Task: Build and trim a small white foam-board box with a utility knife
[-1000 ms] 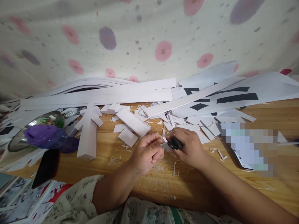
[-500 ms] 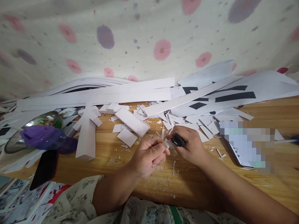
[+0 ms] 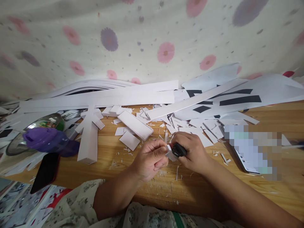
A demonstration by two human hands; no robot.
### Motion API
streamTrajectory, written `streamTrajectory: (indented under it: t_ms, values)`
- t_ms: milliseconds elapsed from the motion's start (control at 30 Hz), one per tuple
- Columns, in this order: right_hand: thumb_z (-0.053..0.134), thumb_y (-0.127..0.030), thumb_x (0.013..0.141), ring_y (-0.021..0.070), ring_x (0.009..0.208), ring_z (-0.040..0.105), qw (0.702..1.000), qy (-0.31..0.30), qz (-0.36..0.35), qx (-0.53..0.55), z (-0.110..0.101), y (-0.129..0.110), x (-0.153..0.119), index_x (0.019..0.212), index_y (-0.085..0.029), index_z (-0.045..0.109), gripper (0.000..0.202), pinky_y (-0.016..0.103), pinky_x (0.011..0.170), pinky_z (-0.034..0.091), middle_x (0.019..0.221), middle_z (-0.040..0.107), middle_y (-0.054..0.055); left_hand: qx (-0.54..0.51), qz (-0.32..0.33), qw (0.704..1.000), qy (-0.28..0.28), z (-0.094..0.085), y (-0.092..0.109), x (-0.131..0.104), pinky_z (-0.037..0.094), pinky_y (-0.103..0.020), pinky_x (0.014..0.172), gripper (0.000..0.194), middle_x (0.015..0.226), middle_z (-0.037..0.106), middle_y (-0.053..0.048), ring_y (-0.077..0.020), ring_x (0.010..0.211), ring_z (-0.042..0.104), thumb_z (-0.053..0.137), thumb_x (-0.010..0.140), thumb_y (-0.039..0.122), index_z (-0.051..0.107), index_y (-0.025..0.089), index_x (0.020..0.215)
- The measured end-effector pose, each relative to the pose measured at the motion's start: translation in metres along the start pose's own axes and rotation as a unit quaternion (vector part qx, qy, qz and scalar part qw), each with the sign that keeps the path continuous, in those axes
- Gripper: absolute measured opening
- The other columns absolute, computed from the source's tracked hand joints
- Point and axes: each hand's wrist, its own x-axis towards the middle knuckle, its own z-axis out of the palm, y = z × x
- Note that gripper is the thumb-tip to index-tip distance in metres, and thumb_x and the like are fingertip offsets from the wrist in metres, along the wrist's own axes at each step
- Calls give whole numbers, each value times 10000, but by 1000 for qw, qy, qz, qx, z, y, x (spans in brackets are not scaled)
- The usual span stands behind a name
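My left hand [image 3: 152, 156] pinches a small white foam board piece [image 3: 169, 148] between thumb and fingers, above the middle of the desk. Wrapped round the black handle of a utility knife [image 3: 178, 150], my right hand [image 3: 192, 150] is close beside it, and the blade side points at the white piece. Much of the blade is hidden or hard to make out. Behind the hands lie white board offcuts [image 3: 135, 125] and thin shavings. A long white board strip [image 3: 194, 100] slants across the scraps.
On the left are a T-shaped white board piece [image 3: 87, 142], a purple bottle [image 3: 49, 141], a metal bowl [image 3: 14, 145] and a black phone [image 3: 45, 172]. Sheets with black shapes [image 3: 239, 100] lie at the back right. A partly blurred device [image 3: 244, 158] rests on the right. A flowered curtain [image 3: 137, 38] hangs behind.
My right hand has turned slightly, and the knife handle has tipped and shifted a little down and left against the white piece. My left hand has stayed nearly still.
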Motion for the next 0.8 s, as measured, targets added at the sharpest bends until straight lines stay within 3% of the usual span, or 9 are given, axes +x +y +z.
streamTrajectory:
  t_ms: [200, 433, 600, 800]
  values:
    - [470, -159, 746, 121, 520, 501, 1000, 1, -3, 3, 4, 5, -1, 695, -212, 475, 74, 222, 507, 354, 575, 547, -14, -1, -9, 1000, -12, 0, -1, -2, 154, -191, 368, 314, 359, 333, 109, -18, 307, 221, 746, 720, 409, 576, 150, 673]
    - [511, -209, 775, 123, 487, 495, 992, 15, 123, -23, 10, 24, -4, 638, -207, 483, 140, 226, 492, 360, 547, 548, -8, 29, 3, 1000, -1, -2, -5, 1, 135, -205, 380, 306, 378, 349, 96, -13, 322, 200, 709, 756, 408, 607, 132, 672]
    - [469, -158, 757, 125, 544, 529, 1000, 6, 14, 22, 6, 11, -4, 685, -207, 493, 90, 220, 525, 384, 591, 572, -2, 8, 18, 1000, 18, -3, -3, 3, 154, -192, 386, 277, 371, 338, 109, -12, 318, 205, 727, 748, 372, 576, 148, 688]
    - [446, -133, 716, 114, 512, 474, 1000, 11, -8, 4, 7, 4, -2, 678, -216, 454, 92, 211, 502, 354, 565, 522, -20, -4, 10, 1000, 16, -1, -1, 2, 152, -184, 376, 293, 380, 345, 109, -6, 313, 215, 744, 734, 356, 551, 144, 676]
